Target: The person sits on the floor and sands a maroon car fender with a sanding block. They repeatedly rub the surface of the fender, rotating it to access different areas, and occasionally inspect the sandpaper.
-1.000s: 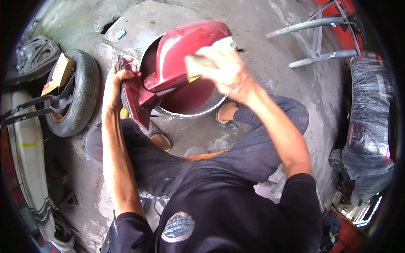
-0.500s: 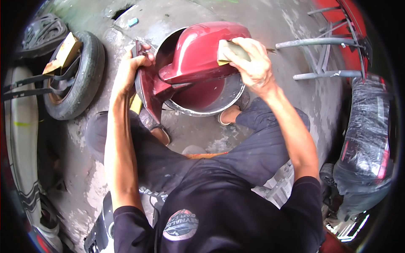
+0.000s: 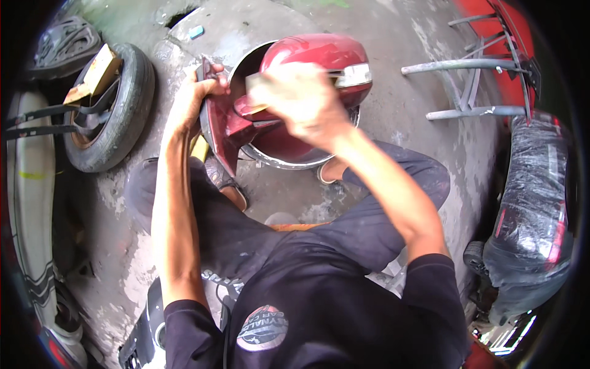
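A dark red car side mirror (image 3: 319,49) is held over a round metal basin (image 3: 289,165) with reddish liquid in it. My left hand (image 3: 206,86) grips the mirror's mounting base (image 3: 218,132) at its upper end. Motion smears my right hand (image 3: 301,101), which lies across the mirror housing near the neck. Its fingers are closed on a folded piece of sandpaper (image 3: 255,83), whose pale edge shows at the fingertips. A clear lamp lens (image 3: 354,74) is visible at the housing's right end.
A tire (image 3: 138,104) with a wooden block (image 3: 101,74) on it lies to the left. Metal stand legs (image 3: 461,64) reach in from the right, above a plastic-wrapped part (image 3: 531,190). A small blue block (image 3: 196,31) rests on the concrete floor beyond the basin.
My right hand has swept left across the housing with the sandpaper, from the right end toward the neck, uncovering the lamp lens. My left hand keeps its grip on the base.
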